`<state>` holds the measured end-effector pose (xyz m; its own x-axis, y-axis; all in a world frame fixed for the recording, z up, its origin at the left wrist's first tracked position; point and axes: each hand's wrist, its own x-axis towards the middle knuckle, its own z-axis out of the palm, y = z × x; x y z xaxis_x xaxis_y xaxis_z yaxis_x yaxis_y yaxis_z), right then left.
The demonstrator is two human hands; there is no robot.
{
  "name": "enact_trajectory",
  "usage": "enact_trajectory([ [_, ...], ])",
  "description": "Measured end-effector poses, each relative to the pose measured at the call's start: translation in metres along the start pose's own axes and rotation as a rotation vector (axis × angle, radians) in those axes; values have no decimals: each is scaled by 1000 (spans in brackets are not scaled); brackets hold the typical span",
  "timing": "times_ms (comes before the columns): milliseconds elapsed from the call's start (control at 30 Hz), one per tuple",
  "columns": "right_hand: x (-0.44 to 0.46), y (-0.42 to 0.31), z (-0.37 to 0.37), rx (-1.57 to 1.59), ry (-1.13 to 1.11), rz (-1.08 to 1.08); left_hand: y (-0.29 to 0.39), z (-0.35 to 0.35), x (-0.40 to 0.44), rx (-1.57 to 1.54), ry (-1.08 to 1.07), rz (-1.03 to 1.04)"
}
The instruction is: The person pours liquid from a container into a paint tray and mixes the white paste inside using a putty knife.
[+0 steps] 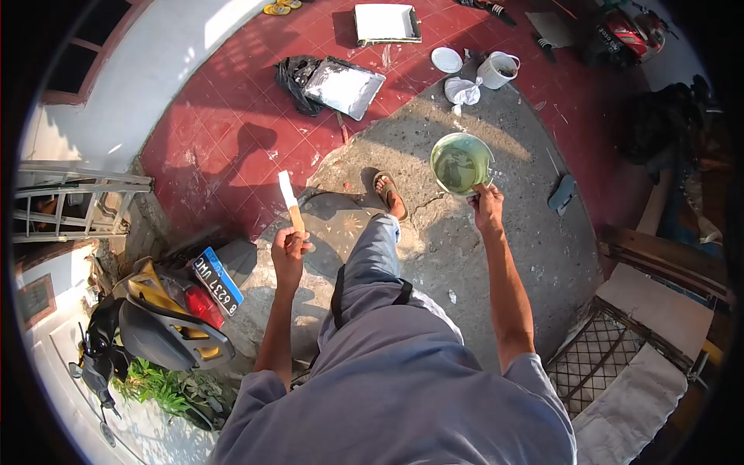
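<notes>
My left hand (290,249) is closed around the wooden handle of a putty knife (287,190), whose flat white blade points up and away from me. On the other side, my right hand (487,206) grips the near edge of a round bucket (463,163). Murky greenish liquid seems to fill the bottom of this bucket; whether the fingers hold its rim or its handle I cannot tell. Between the two hands, a sandalled foot (390,195) is on the rough concrete floor (434,256).
Ahead lie a white-smeared tray (345,87) by a black plastic bag (297,81), another white tray (386,23), a white pail (498,70), a lid (446,60) and a white bag (463,91). A motorbike (174,314) stands left, a metal rack (597,353) right, a loose slipper (561,194) nearby.
</notes>
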<state>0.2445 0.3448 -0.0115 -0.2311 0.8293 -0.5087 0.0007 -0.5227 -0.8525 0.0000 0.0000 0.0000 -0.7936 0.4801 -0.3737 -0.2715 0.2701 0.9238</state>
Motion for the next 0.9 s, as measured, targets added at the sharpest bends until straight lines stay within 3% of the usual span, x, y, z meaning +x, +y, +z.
enact_trajectory([
  [67, 12, -9, 7, -24, -31, -29, -9, 19, 12, -69, 77, 65],
  [100, 81, -1, 15, -98, -8, 109, -12, 57, 62, -17, 90, -103],
  [200, 191, -13, 43, -110, -110, 57, 2, 125, 163, -1, 83, -105],
  [533, 386, -12, 133, -225, -366, 189, 6, 220, 305, -58, 271, -89],
  [667, 471, 31, 145, -332, -491, 135, -24, 241, 346, -57, 390, -92],
  [900, 571, 87, 183, -602, -576, 161, -147, 262, 435, -147, 480, -58],
])
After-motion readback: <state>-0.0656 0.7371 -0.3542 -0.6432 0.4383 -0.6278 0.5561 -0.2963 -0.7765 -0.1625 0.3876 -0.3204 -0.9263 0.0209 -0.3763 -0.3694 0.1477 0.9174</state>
